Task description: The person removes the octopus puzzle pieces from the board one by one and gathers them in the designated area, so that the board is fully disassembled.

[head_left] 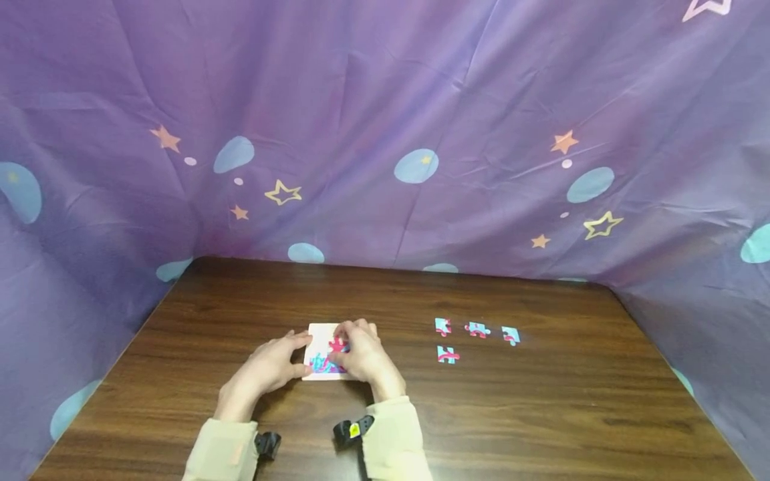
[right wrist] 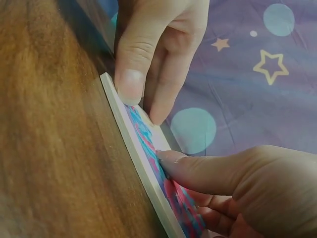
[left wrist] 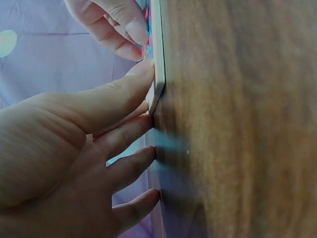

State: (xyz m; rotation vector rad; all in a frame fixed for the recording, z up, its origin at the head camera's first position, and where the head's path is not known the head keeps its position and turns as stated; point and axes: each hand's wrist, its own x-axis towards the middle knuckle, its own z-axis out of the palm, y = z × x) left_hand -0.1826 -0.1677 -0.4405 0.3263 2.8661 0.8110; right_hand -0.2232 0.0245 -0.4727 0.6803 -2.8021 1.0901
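Observation:
A small white-bordered jigsaw puzzle board (head_left: 323, 329) lies flat on the table, with blue, pink and purple pieces (head_left: 320, 364) in its near part. At its left edge is my left hand (head_left: 267, 364); in the left wrist view the thumb (left wrist: 141, 74) touches the board's near corner and several fingertips rest on the tabletop. Over the board's right side, my right hand (head_left: 365, 354) has its thumb and fingers bent around a red puzzle piece (head_left: 337, 344). The right thumb (right wrist: 173, 161) touches the printed surface in the right wrist view. The right hand partly covers the board.
Several loose blue-and-pink puzzle pieces (head_left: 478, 329) lie on the brown wooden table (head_left: 541, 401) to the right of the board. A purple curtain (head_left: 361, 100) with stars and ovals stands behind the table and along both sides.

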